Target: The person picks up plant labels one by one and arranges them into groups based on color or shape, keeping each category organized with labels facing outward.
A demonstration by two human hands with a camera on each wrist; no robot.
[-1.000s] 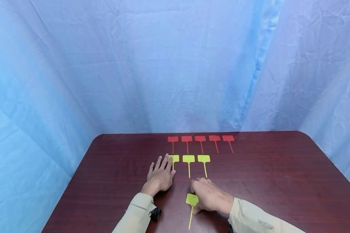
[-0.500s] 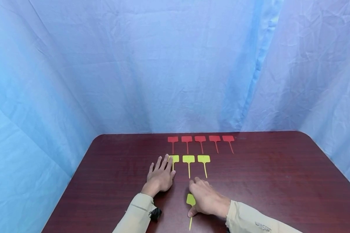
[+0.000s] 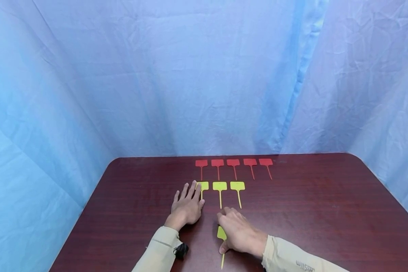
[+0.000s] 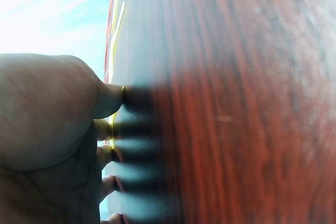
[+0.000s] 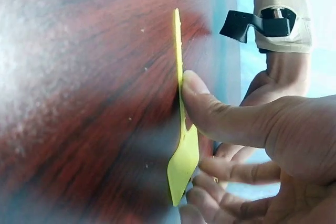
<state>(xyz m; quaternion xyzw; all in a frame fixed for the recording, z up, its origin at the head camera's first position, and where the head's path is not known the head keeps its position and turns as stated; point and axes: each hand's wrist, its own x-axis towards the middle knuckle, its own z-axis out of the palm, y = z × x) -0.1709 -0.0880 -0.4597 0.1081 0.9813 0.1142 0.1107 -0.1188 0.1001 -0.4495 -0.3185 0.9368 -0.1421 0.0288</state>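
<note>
In the head view, my left hand lies palm down with straight fingers, its index fingertip over part of the leftmost yellow plant tag. Two similar yellow tags, a middle tag and a right tag, lie beside it. My right hand bends over a nearer yellow tag that lies on the table, stem towards the person. In the right wrist view its thumb touches the stem, while the fingers spread loosely beside the tag's head, apart from the thumb. Part of that head is hidden in the head view.
Several red tags form a row along the far part of the dark wood table. Blue curtains hang behind and at both sides. A black wrist mount sits on the left sleeve.
My right hand has shifted slightly left, and its thumb has come onto the near tag's stem. That tag's head has turned a little left. My left hand stays put.
</note>
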